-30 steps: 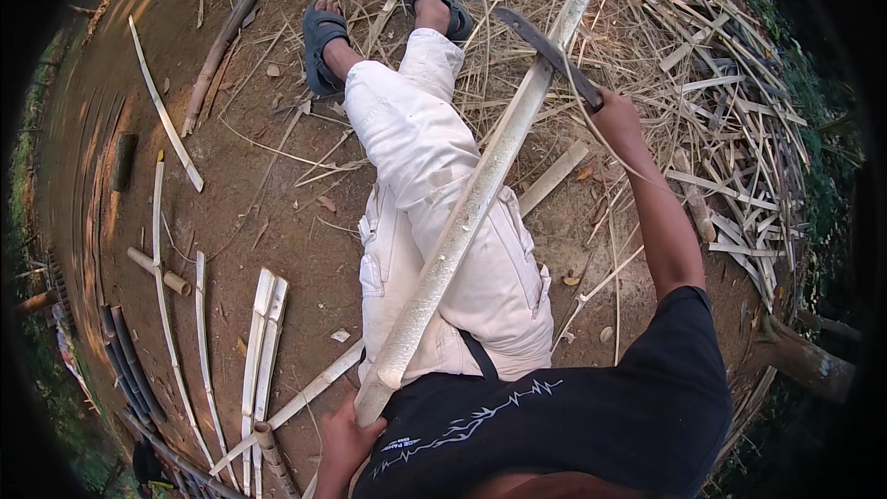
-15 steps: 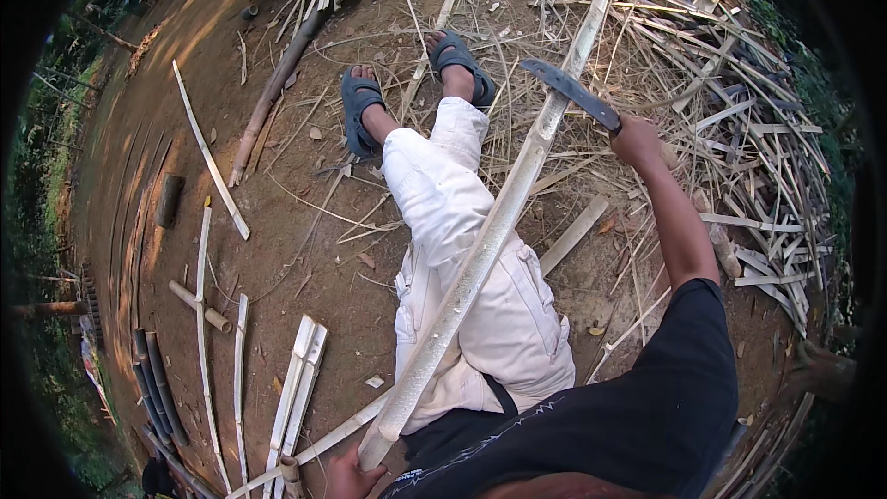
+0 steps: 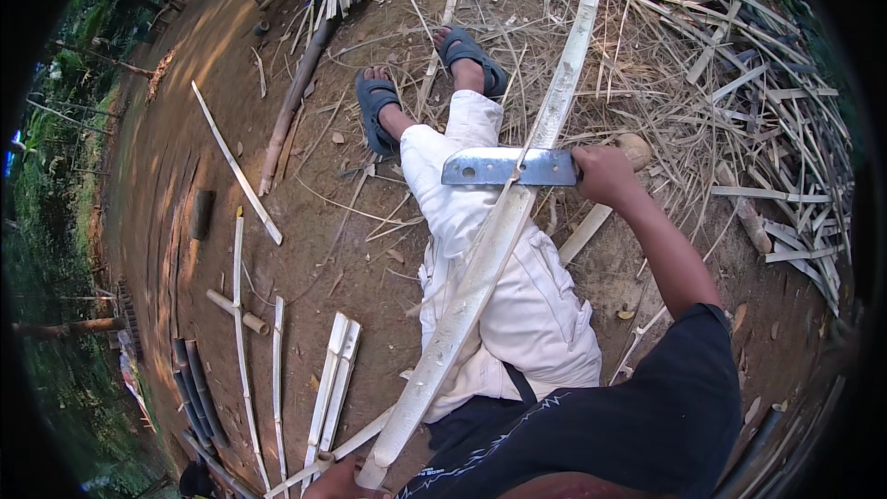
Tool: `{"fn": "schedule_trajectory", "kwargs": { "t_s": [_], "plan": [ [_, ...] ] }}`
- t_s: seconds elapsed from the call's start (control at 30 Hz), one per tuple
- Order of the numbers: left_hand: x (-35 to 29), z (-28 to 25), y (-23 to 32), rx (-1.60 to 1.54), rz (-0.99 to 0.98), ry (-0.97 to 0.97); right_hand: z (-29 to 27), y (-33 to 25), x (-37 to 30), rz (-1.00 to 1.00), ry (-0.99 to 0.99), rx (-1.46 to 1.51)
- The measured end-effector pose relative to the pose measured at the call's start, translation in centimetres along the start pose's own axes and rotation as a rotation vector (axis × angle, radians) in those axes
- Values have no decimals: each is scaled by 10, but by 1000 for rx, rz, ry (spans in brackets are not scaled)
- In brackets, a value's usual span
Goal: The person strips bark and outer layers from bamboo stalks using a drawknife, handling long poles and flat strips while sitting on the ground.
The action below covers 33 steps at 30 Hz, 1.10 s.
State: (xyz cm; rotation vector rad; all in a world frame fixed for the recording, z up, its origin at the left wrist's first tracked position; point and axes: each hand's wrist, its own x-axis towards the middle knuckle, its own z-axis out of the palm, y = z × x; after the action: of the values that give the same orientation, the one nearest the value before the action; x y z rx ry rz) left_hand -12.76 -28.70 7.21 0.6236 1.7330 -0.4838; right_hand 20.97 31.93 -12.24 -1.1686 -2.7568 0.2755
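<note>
The long strip (image 3: 473,294) is looking creamy white. The knife blade (image 3: 494,166) is shining silvery grey. The trousers (image 3: 536,319) are looking off-white, and the sandals (image 3: 376,111) dark grey-blue. The shirt (image 3: 656,397) is showing black with a white zigzag (image 3: 504,441). The ground (image 3: 305,259) is looking brown.

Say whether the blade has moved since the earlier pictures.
Yes, toward the black shirt. Earlier the blade was about level with the sandals; now, in the right hand, it lies below them in the view, partly over the white trousers.
</note>
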Motion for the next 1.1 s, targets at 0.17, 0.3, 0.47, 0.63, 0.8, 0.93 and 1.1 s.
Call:
{"fn": "schedule_trajectory", "kwargs": {
  "t_s": [0.17,0.3,0.47,0.63,0.8,0.93,1.1],
  "plan": [
    [-8,-102,178,558,407,269,-8,-4,-5,176,-63,14],
    [23,-141,187,212,630,261,-8,-9,-1,139,-70,31],
    [126,-146,252,-509,443,131,-18,-18,-3,240,-94,80],
    [136,-111,296,-777,528,-436,-24,-18,-8,245,-61,68],
    [104,-98,286,-1089,413,-575,-52,-27,-11,196,-94,34],
    [58,-80,254,-1017,348,-446,-48,-4,-15,154,-47,27],
    [26,-60,211,-853,272,-331,-42,83,2,624,24,77]
  ]
}}
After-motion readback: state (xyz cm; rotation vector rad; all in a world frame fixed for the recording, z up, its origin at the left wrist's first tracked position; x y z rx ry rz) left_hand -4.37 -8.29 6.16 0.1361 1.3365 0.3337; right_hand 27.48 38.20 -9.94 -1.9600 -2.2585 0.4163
